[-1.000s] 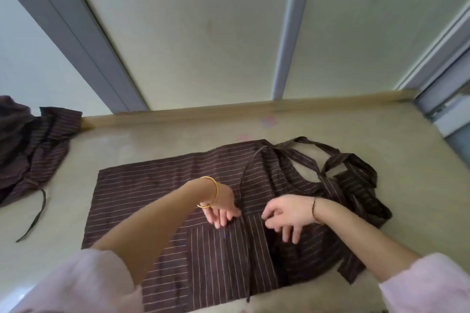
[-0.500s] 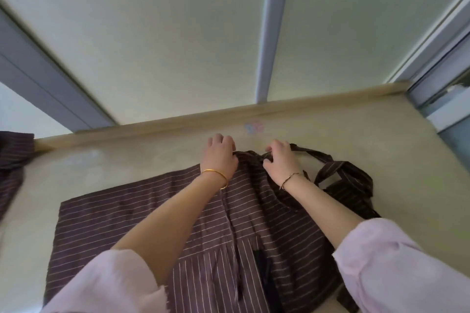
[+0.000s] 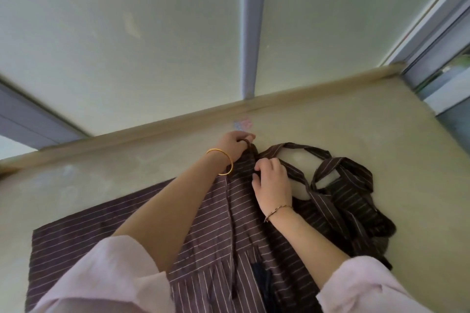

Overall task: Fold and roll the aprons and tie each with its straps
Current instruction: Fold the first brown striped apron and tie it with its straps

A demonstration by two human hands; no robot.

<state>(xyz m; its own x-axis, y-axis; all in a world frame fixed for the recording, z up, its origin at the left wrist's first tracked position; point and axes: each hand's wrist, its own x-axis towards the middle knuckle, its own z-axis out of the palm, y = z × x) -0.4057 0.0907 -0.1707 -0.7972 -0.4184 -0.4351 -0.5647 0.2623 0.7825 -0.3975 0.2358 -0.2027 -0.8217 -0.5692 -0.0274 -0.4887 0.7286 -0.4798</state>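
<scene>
A dark brown apron with thin white stripes [image 3: 106,223] lies spread on the beige counter [image 3: 356,134]. Its neck and waist straps [image 3: 328,168] lie bunched in loops at the right. My left hand [image 3: 232,146], with a gold bangle at the wrist, grips the apron's far edge with curled fingers. Just right of it and slightly nearer, my right hand [image 3: 272,180] pinches the same far edge where a strap begins. A thin cord with a tassel [image 3: 232,256] runs down the middle of the cloth. My forearms cover part of the apron.
A raised beige lip [image 3: 178,122] runs along the back of the counter, below frosted panels with grey frames [image 3: 250,28]. A small pink and blue mark [image 3: 243,124] sits on the counter just beyond my left hand. A window corner [image 3: 447,79] is at the right.
Both hands moved from the middle of the apron out to its far edge and took hold of it. The view shifted right, so the second apron at the left dropped out of sight.
</scene>
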